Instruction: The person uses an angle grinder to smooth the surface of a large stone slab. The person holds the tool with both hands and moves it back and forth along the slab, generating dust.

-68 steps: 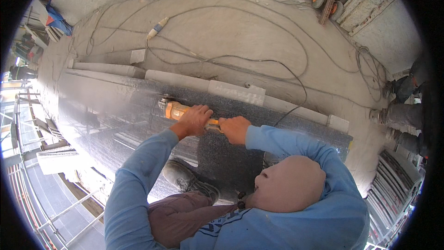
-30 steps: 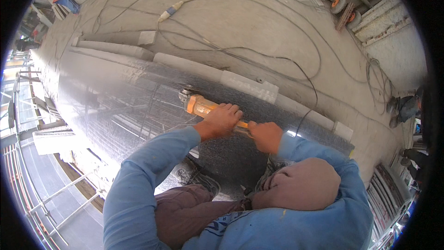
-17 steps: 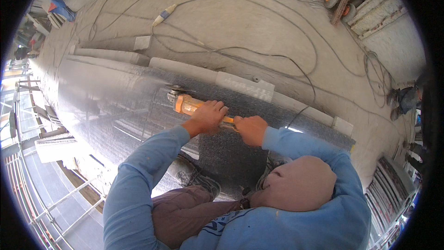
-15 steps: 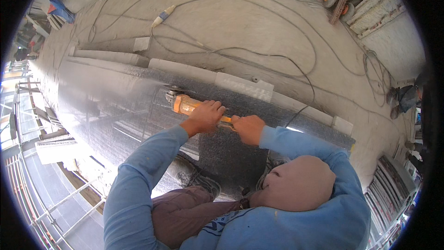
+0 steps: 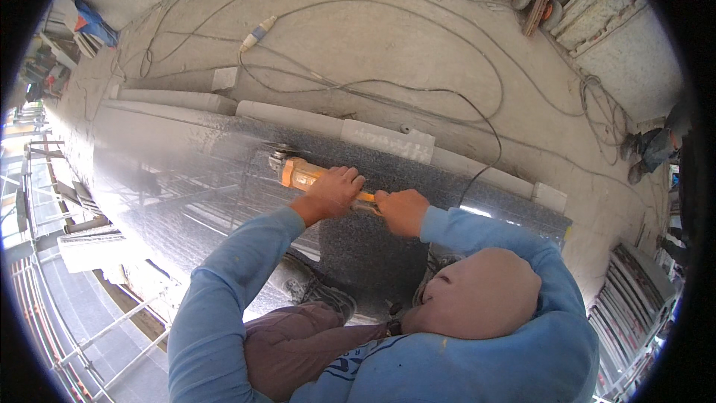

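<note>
Both hands grip an orange angle grinder (image 5: 300, 172), held over a long, dark, polished stone slab (image 5: 380, 254). My left hand (image 5: 335, 192) wraps round the middle of its body. At the rear handle, my right hand (image 5: 403, 210) is closed. The grinder's metal head and disc (image 5: 279, 153) lie at the slab's far edge, and a pale spray of dust streams off to the left. Whether the disc touches the stone cannot be made out. The slab's left part is pale with dust and glare.
Pale stone blocks (image 5: 389, 140) line the slab's far side. A dark cable (image 5: 498, 142) runs from near the slab onto the dusty floor, where a connector (image 5: 259, 32) and more cables lie. Stacked slabs (image 5: 630, 306) stand at right. Another person's legs (image 5: 647, 151) show at far right.
The grip on the grinder is the same, and the tool has barely moved along the slab's far edge. The whole view has shifted slightly. Dust still sprays leftward.
</note>
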Demonstrator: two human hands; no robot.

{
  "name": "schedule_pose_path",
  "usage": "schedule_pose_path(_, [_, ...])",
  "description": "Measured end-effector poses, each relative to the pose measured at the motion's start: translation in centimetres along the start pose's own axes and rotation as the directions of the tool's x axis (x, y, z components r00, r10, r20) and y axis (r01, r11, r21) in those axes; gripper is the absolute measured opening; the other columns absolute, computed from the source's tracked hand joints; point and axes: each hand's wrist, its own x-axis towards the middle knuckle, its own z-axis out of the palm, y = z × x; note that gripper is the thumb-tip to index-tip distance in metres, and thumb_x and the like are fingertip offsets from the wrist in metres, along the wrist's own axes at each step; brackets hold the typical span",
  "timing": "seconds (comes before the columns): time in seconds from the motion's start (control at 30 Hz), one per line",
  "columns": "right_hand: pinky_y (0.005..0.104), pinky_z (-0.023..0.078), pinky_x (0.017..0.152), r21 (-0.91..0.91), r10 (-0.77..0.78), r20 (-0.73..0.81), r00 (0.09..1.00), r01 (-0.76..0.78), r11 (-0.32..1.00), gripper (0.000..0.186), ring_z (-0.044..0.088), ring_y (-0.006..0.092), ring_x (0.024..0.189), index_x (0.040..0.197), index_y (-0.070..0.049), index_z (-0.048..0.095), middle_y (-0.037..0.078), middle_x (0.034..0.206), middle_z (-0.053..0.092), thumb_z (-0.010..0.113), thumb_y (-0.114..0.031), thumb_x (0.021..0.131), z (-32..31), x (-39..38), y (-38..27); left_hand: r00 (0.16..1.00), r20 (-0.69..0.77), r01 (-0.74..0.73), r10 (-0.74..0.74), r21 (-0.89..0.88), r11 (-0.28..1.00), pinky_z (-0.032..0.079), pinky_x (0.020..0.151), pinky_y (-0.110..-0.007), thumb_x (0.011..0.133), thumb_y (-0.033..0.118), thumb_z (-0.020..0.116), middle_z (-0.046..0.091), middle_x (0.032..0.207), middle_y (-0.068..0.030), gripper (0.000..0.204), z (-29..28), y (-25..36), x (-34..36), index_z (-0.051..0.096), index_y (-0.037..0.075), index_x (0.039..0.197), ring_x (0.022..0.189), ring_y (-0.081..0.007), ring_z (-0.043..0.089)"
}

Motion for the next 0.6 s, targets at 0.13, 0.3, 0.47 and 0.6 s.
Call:
schedule_pose_path(0.13, [0.049, 0.057, 0.07, -0.037, 0.023, 0.043, 0.999, -0.022, 0.999, 0.029, 0.072, 0.0382, 0.082, 0.108, 0.0, 0.056, 0.02, 0.087, 0.071, 0.068, -0.008, 0.082, -0.6, -1.3, -0.1, 1.0, 0.025, 0.001, 0.0, -0.018, 1.0, 0.051, 0.089, -0.046, 0.063, 0.018, 0.083, 0.059, 0.105, -0.0139, 0.06, -0.7, 1.4, 0.5, 0.058, 0.003, 0.116, 0.101, -0.0336, 0.061])
schedule_pose_path(0.3, [0.0494, 0.057, 0.07, -0.062, 0.092, 0.052, 0.994, -0.089, 0.994, 0.032, 0.072, 0.0393, 0.08, 0.109, 0.0, 0.054, 0.02, 0.085, 0.071, 0.069, -0.009, 0.082, -0.7, -2.9, 0.2, 0.999, -0.006, -0.037, 0.037, -0.025, 0.999, 0.051, 0.088, -0.045, 0.066, 0.018, 0.081, 0.059, 0.103, -0.0135, 0.054, -1.0, 2.8, 1.3, 0.059, 0.002, 0.114, 0.1, -0.0327, 0.061])
schedule_pose_path(0.47, [0.0499, 0.057, 0.068, -0.12, 0.11, 0.096, 0.989, -0.098, 0.988, 0.032, 0.072, 0.0396, 0.077, 0.107, 0.001, 0.053, 0.021, 0.083, 0.071, 0.068, -0.008, 0.081, -1.9, -4.5, 0.1, 0.999, -0.02, -0.033, 0.033, -0.047, 0.998, 0.05, 0.088, -0.045, 0.071, 0.018, 0.078, 0.058, 0.104, -0.0137, 0.05, -0.8, 4.1, 2.0, 0.059, 0.001, 0.113, 0.101, -0.0323, 0.061])
schedule_pose_path(0.6, [0.0498, 0.057, 0.064, -0.145, 0.113, 0.116, 0.987, -0.096, 0.985, 0.03, 0.072, 0.0395, 0.075, 0.106, 0.001, 0.053, 0.022, 0.081, 0.07, 0.067, -0.007, 0.081, -1.8, -4.6, 0.5, 1.0, 0.005, -0.026, 0.026, -0.062, 0.998, 0.05, 0.088, -0.045, 0.071, 0.018, 0.077, 0.058, 0.103, -0.0137, 0.048, -1.4, 4.8, 2.3, 0.06, 0.001, 0.112, 0.101, -0.0321, 0.061])
